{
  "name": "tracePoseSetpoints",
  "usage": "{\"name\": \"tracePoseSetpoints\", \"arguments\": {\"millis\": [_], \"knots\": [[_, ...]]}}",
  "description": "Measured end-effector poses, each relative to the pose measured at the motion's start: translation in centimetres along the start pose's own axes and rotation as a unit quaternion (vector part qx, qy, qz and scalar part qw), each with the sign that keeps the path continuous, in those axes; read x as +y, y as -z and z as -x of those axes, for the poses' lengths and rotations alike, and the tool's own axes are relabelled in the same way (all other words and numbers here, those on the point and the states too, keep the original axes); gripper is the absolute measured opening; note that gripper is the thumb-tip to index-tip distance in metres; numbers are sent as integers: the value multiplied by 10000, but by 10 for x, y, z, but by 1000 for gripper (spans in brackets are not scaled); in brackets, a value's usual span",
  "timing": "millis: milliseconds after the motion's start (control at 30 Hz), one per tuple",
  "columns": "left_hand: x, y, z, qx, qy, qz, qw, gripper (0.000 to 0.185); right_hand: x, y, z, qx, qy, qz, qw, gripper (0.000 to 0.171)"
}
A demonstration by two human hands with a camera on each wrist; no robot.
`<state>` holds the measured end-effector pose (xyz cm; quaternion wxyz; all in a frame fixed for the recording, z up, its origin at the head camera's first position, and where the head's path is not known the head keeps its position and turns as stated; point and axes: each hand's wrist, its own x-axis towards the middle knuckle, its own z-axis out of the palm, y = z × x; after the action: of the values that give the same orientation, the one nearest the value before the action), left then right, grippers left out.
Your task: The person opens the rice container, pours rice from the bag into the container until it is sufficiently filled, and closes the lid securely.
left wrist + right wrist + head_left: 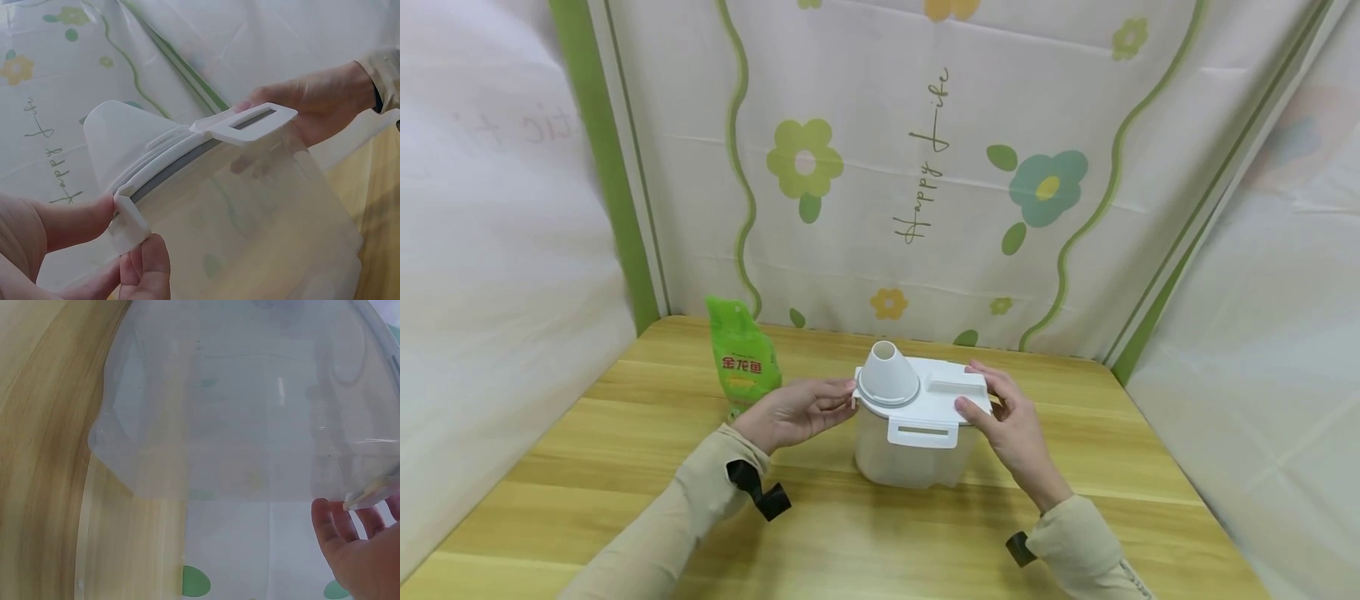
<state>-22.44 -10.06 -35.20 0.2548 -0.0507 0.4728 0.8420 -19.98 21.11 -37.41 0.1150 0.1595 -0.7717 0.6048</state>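
Observation:
A translucent storage container (910, 457) with a white lid (934, 408) stands on the table. A white cone-shaped spout (886, 373) rises from the lid's left part. My left hand (801, 410) is at the lid's left end; in the left wrist view its thumb and fingers pinch a white side latch (130, 228). The front latch (922, 432) sticks outward from the lid's edge. My right hand (1009, 425) grips the lid's right end, thumb on top. Its fingertips (325, 515) show beside another latch (378, 492) in the right wrist view.
A green bag (745, 358) with red lettering stands upright left of the container, behind my left hand. The wooden table (850, 550) meets a flower-printed curtain (865, 258) at the back, with white sheets at both sides. Black straps (760, 490) hang from both wrists.

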Motion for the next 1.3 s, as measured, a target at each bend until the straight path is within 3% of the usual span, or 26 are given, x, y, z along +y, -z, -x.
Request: {"name": "tracePoseSetpoints", "arguments": {"millis": [1300], "knots": [[-2, 7, -4, -367, 247, 493, 9978, 16, 0, -3, 1, 101, 70, -55, 9999, 47]]}}
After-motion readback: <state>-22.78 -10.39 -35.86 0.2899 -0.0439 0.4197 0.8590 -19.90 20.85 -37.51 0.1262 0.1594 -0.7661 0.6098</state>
